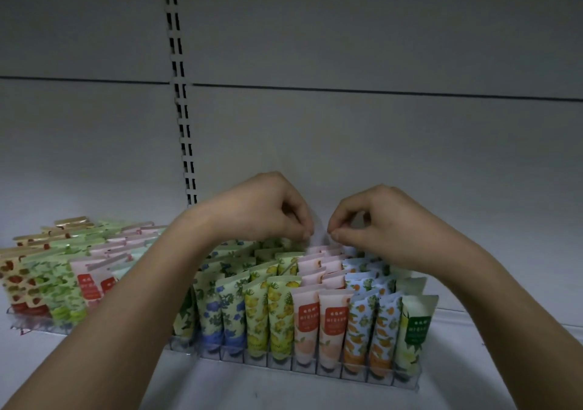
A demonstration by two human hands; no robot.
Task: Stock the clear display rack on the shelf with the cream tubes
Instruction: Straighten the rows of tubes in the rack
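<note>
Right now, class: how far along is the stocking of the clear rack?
Mostly done: the front rack shows full rows of cream tubes. In hand: both hands, left and right, pinch at the back pink row. Any remaining empty slots are hidden.

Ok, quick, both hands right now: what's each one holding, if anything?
Left hand: fingers curled, pinching something at the back of the clear rack; what it is cannot be told.
Right hand: the same, fingertips pinched together beside the left; the held thing is unclear.
</note>
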